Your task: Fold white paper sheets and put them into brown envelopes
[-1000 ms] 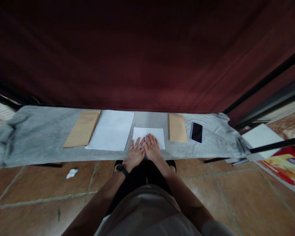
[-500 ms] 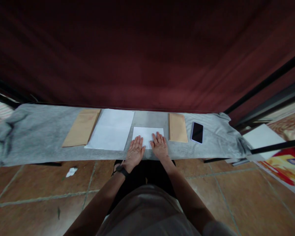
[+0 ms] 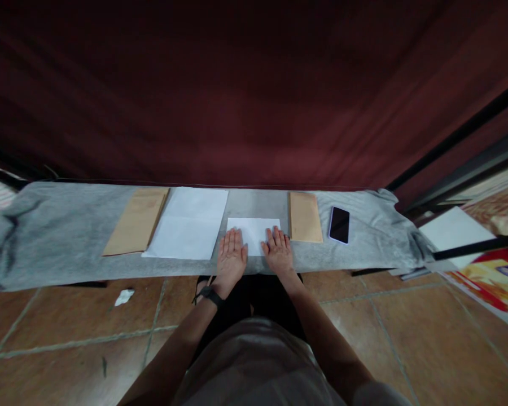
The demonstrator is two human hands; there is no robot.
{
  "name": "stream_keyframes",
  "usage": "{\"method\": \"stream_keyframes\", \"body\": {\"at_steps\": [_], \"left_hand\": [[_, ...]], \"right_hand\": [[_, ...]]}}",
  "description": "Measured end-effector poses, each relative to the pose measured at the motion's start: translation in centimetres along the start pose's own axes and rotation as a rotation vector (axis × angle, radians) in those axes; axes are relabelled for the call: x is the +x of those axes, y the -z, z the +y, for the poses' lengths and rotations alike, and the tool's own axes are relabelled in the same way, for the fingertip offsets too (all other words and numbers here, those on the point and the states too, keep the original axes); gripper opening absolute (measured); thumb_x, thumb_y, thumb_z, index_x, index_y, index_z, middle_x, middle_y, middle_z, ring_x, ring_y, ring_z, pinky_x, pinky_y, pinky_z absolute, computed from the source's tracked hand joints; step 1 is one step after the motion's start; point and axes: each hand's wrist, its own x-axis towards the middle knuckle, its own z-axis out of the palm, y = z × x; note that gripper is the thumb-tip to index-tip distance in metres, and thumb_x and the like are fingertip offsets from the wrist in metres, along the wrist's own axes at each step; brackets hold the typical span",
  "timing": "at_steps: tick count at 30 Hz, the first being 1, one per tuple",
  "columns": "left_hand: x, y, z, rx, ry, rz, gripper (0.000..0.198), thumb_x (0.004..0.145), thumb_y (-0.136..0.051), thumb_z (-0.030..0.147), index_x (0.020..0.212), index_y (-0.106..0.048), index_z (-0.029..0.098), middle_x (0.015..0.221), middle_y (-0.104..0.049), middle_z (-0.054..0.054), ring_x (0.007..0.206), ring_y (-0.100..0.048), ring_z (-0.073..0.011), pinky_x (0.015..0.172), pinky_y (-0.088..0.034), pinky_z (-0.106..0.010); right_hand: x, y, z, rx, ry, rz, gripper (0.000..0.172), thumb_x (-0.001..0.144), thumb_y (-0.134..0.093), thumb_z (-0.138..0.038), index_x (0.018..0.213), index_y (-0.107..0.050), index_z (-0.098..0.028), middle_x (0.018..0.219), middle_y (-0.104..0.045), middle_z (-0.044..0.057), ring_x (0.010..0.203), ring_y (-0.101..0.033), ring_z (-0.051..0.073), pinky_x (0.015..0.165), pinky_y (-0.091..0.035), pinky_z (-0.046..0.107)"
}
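A folded white sheet of paper lies flat near the table's front edge, directly before me. My left hand rests palm down over its left side, fingers stretched out. On the sheet's right side lies my right hand, also flat with its fingers apart. Neither hand grips anything. Left of the sheet is a stack of larger white paper, and beyond that a large brown envelope. A smaller brown envelope lies just right of my right hand.
A phone with a dark screen lies right of the small envelope. Grey cloth covers the narrow table. A dark red curtain hangs behind it. Black metal bars stand at the right, near a white board.
My hands have slid apart, the left one outward to the left and the right one slightly to the right, both still flat on the folded paper.
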Motion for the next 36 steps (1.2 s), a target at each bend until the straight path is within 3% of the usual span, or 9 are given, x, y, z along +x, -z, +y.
{"method": "stream_keyframes", "body": {"at_steps": [6, 12, 19, 27, 32, 36], "left_hand": [[4.2, -1.2, 2.1, -0.052, -0.091, -0.141, 0.059, 0.104, -0.025, 0.035, 0.153, -0.035, 0.005, 0.16, -0.034, -0.016, 0.152, -0.025, -0.0252, 0.124, -0.022, -0.044], [6.1, -2.7, 1.4, -0.012, -0.103, -0.157, 0.06, 0.104, -0.025, 0.039, 0.154, -0.035, 0.007, 0.161, -0.033, -0.013, 0.153, -0.02, -0.0263, 0.125, -0.016, -0.048], [7.2, -2.9, -0.6, 0.009, -0.034, -0.142, 0.061, 0.103, -0.023, 0.037, 0.154, -0.032, 0.005, 0.161, -0.031, -0.015, 0.153, -0.021, -0.0242, 0.125, -0.016, -0.044], [6.8, -2.5, -2.2, -0.01, 0.042, -0.106, 0.064, 0.102, -0.024, 0.038, 0.153, -0.032, 0.001, 0.161, -0.029, -0.019, 0.152, -0.022, -0.0288, 0.123, -0.021, -0.045], [6.6, -2.4, -2.1, 0.003, 0.04, -0.095, 0.063, 0.102, -0.025, 0.037, 0.152, -0.034, 0.0, 0.161, -0.03, -0.019, 0.152, -0.023, -0.0297, 0.124, -0.021, -0.045], [6.6, -2.5, -2.1, 0.007, 0.032, -0.086, 0.063, 0.101, -0.026, 0.037, 0.152, -0.034, 0.0, 0.161, -0.031, -0.02, 0.152, -0.023, -0.0295, 0.124, -0.021, -0.046]], "right_hand": [[0.1, 0.4, -0.1, -0.001, -0.005, -0.01, 0.055, 0.104, -0.042, -0.04, 0.153, -0.039, -0.015, 0.16, -0.034, 0.018, 0.145, -0.037, 0.031, 0.117, -0.029, 0.051], [0.2, 0.6, -0.1, 0.004, -0.006, -0.018, 0.056, 0.104, -0.042, -0.041, 0.154, -0.038, -0.015, 0.16, -0.034, 0.018, 0.145, -0.037, 0.031, 0.117, -0.029, 0.05], [0.3, 0.8, -0.1, 0.011, 0.001, -0.023, 0.057, 0.104, -0.041, -0.041, 0.155, -0.036, -0.015, 0.16, -0.033, 0.018, 0.145, -0.036, 0.031, 0.117, -0.029, 0.05], [0.4, 1.0, -0.2, 0.02, -0.016, -0.032, 0.053, 0.104, -0.042, -0.039, 0.152, -0.042, -0.016, 0.158, -0.038, 0.017, 0.144, -0.038, 0.03, 0.117, -0.029, 0.051], [2.9, 1.5, -1.3, 0.052, -0.119, -0.093, 0.052, 0.104, -0.041, -0.04, 0.145, -0.05, -0.01, 0.151, -0.048, 0.02, 0.14, -0.043, 0.033, 0.117, -0.028, 0.054], [5.4, 0.8, -3.6, 0.141, -0.005, -0.156, 0.051, 0.104, -0.039, -0.036, 0.147, -0.047, -0.01, 0.156, -0.043, 0.015, 0.144, -0.04, 0.027, 0.118, -0.031, 0.044]]}}
